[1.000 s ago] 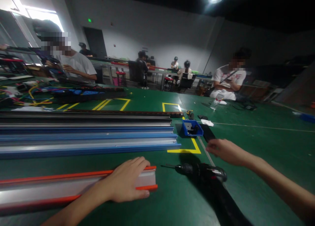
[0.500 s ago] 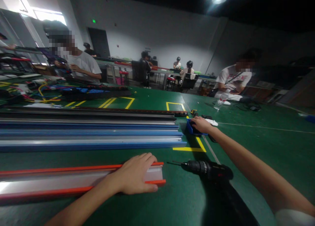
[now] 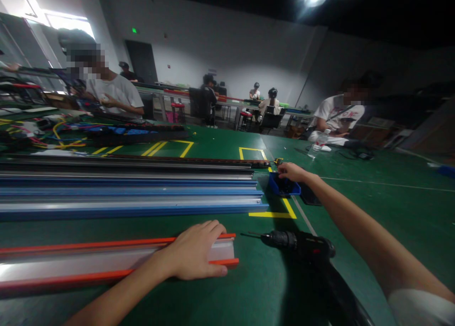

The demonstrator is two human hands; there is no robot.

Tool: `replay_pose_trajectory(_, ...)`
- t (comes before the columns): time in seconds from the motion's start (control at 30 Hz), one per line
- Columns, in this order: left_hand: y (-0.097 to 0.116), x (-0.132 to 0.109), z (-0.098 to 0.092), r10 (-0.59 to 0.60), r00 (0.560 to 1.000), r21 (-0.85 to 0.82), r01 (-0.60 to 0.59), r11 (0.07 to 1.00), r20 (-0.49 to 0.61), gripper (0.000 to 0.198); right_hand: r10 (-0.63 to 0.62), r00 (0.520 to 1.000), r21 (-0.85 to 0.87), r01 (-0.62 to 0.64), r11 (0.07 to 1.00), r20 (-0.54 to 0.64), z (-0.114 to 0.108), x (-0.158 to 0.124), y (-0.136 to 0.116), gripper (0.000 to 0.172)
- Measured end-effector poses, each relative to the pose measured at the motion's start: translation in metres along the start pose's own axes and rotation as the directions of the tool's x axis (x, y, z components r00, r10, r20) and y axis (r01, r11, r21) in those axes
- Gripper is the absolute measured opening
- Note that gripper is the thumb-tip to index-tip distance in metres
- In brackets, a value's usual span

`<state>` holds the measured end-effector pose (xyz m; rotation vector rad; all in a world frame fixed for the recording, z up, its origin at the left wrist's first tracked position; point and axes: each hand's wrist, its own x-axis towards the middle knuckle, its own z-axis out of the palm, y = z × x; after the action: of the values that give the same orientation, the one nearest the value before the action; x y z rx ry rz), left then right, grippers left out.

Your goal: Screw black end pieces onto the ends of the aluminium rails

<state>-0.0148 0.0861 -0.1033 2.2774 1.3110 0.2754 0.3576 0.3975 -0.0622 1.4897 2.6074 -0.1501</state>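
Note:
My left hand (image 3: 195, 251) lies across the right end of an orange-edged metal channel (image 3: 221, 252), fingers over its far edge and thumb along the near one, holding it. My right hand (image 3: 292, 171) is at the upper rim of a small blue parts bin (image 3: 295, 189), fingertips pinched together; what they hold, if anything, is too small to make out. Dark small pieces lie in the bin. A black power drill (image 3: 305, 244) rests on its side just right of the channel, its bit pointing at the channel's end.
Blue channels (image 3: 135, 205) and black ones (image 3: 128, 173) lie side by side beyond the orange one. A dark flat object (image 3: 310, 196) sits beside the bin. Coloured wires (image 3: 60, 131) spread at the far left of the green table (image 3: 384, 207). A clear bottle (image 3: 320, 143) stands farther back; people sit around.
My right hand has lifted from inside the blue bin to its upper rim, uncovering the dark pieces. My left hand stays on the orange-edged channel.

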Motion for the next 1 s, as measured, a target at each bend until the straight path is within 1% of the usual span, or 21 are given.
replay_pose_trajectory(0.2, -0.001, 0.000, 0.002, -0.015, 1.000, 0.019, 0.015, 1.000, -0.002, 0.071, 0.009, 1.000, 0.123, -0.009, 0.992, 0.003, -0.001, 0.000, 0.003, 0.034)
replay_pose_trajectory(0.33, -0.001, 0.000, 0.002, -0.013, 1.000, 0.023, 0.012, 1.000, 0.005, 0.072, 0.030, 0.998, 0.235, -0.017, 0.972, -0.054, -0.007, -0.007, 0.004, 0.034)
replay_pose_trajectory(0.47, -0.001, 0.000, 0.001, -0.010, 1.000, 0.023, 0.010, 1.000, 0.002, 0.069, 0.094, 0.986, 0.381, -0.035, 0.924, -0.137, -0.018, -0.022, 0.001, 0.032)
replay_pose_trajectory(0.57, -0.002, 0.000, 0.001, -0.007, 1.000, 0.020, 0.007, 1.000, 0.008, 0.069, 0.122, 0.974, 0.509, -0.008, 0.861, -0.192, -0.026, -0.041, -0.010, 0.026)
replay_pose_trajectory(0.63, -0.001, 0.000, 0.001, -0.007, 1.000, 0.021, 0.006, 1.000, 0.009, 0.070, 0.123, 0.968, 0.593, 0.032, 0.804, -0.219, -0.026, -0.059, -0.024, 0.027)
replay_pose_trajectory(0.7, 0.000, -0.001, 0.001, -0.008, 1.000, 0.023, 0.008, 1.000, 0.009, 0.070, 0.109, 0.970, 0.669, 0.068, 0.740, -0.219, -0.021, -0.079, -0.044, 0.035)
replay_pose_trajectory(0.77, 0.001, -0.001, 0.000, -0.012, 1.000, 0.030, 0.011, 0.999, 0.010, 0.069, 0.087, 0.977, 0.729, 0.084, 0.679, -0.193, -0.008, -0.100, -0.070, 0.040)
replay_pose_trajectory(0.83, 0.001, -0.001, 0.000, -0.014, 1.000, 0.042, 0.014, 0.999, 0.008, 0.068, 0.059, 0.987, 0.770, 0.078, 0.633, -0.148, 0.008, -0.120, -0.098, 0.040)
replay_pose_trajectory(0.93, 0.001, -0.001, 0.000, -0.006, 1.000, 0.053, 0.006, 0.999, -0.002, 0.067, 0.011, 0.997, 0.785, 0.050, 0.617, -0.072, 0.034, -0.139, -0.135, 0.035)
replay_pose_trajectory(1.0, 0.001, -0.001, 0.000, -0.003, 1.000, 0.055, 0.004, 0.998, -0.007, 0.065, 0.006, 0.998, 0.766, 0.049, 0.641, -0.069, 0.048, -0.142, -0.152, 0.030)
